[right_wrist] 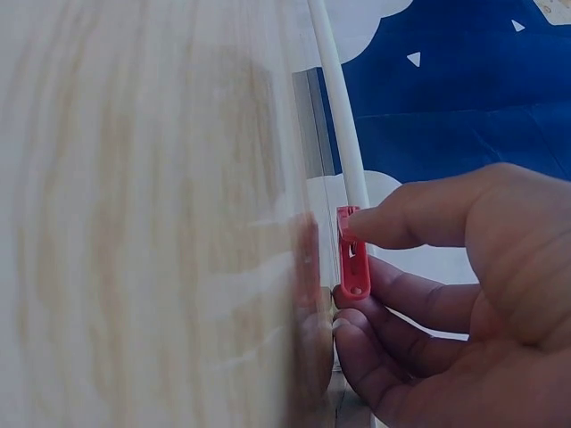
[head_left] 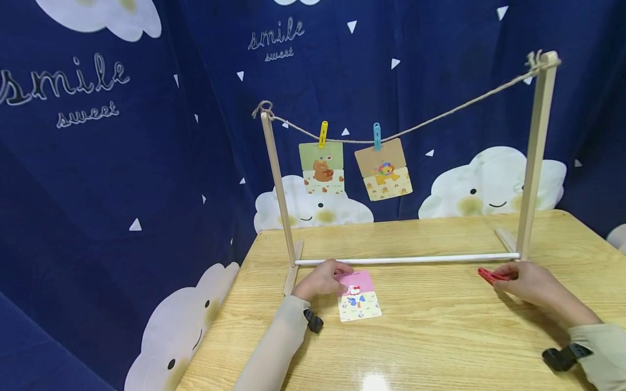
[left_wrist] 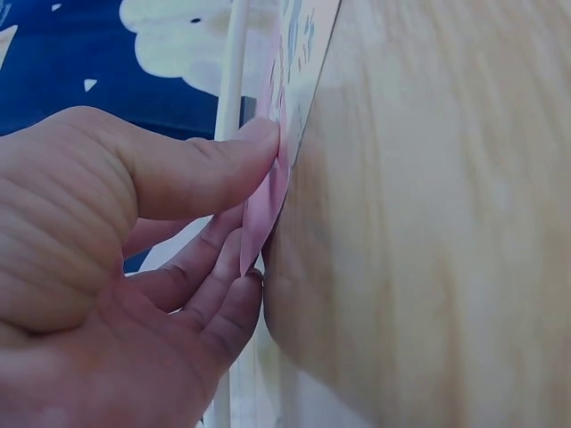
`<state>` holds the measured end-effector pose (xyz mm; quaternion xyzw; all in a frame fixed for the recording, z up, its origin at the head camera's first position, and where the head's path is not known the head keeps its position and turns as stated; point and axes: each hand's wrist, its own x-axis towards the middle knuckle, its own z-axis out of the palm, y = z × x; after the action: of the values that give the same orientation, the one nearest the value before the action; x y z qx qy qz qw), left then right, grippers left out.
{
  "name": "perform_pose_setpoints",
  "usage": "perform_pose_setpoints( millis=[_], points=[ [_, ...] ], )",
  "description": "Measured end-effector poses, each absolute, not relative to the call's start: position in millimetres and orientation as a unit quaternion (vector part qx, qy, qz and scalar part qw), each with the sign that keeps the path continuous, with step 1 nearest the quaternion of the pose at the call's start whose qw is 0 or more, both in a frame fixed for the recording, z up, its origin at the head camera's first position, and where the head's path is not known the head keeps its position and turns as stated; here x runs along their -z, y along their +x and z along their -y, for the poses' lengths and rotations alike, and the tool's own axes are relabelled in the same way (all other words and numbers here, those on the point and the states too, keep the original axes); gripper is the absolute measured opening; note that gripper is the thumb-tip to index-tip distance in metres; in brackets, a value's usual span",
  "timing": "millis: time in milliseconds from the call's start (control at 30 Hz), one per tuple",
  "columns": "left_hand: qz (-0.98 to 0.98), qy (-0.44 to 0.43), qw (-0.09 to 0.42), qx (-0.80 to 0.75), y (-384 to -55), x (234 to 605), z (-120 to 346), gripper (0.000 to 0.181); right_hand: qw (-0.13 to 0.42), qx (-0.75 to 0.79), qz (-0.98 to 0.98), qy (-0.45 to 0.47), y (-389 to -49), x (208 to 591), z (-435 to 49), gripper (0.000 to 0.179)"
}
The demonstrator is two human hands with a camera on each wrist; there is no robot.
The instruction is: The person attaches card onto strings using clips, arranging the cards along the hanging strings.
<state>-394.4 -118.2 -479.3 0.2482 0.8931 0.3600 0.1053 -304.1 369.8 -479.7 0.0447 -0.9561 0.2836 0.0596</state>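
My left hand (head_left: 323, 279) pinches the upper left edge of a pink and cream card (head_left: 361, 304) between thumb and fingers. In the left wrist view the card (left_wrist: 264, 209) bends slightly where the thumb presses it, close to the tabletop. A red clothespin (head_left: 490, 276) is held in my right hand (head_left: 530, 282), near the foot of the right post. The right wrist view shows the thumb on one side of the clothespin (right_wrist: 354, 267) and fingers on the other. Behind, a green bear card (head_left: 323, 171) and a brown lion card (head_left: 385, 171) hang from the rope.
A sagging rope (head_left: 455, 108) joins the left post (head_left: 279, 184) and right post (head_left: 537, 157). Yellow (head_left: 323, 134) and blue clothespins (head_left: 377, 137) grip it. A white rod (head_left: 411, 259) runs low between the posts on the wooden table (head_left: 440, 336), before a dark blue curtain (head_left: 205, 65).
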Motion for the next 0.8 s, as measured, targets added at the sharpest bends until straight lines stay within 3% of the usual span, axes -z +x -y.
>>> perform_pose_setpoints(
  millis=[800],
  points=[
    [-0.884, 0.252, 0.102, -0.379, -397.1, 482.6, 120.2, 0.042, 0.062, -0.289, 0.954, 0.041, -303.3, 480.7, -370.2, 0.033]
  ],
)
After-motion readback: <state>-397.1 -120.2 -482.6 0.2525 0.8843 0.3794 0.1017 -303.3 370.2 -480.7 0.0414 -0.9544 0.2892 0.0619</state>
